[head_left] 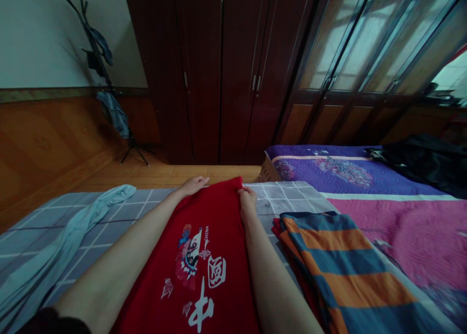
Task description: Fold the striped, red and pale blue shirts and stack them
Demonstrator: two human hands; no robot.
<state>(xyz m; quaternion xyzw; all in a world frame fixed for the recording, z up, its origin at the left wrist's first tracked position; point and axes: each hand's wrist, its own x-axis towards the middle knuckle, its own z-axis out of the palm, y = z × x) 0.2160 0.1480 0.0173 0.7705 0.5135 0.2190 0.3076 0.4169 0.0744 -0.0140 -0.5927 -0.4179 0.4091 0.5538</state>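
A red cloth garment with white lettering and a colourful printed figure stretches from the far edge of the grey checked bed toward me. My left hand is at its far left corner, fingers closed on the cloth. At the far right corner my right hand pinches the red edge. Both forearms reach forward along the garment's sides. Right of my right arm lies a folded stack with a blue and orange checked cloth on top and dark and red cloth under it.
A light blue cloth lies twisted on the bed's left. Another bed with a purple and pink cover stands right, with a black garment on it. Beyond are a dark red wardrobe and a coat stand.
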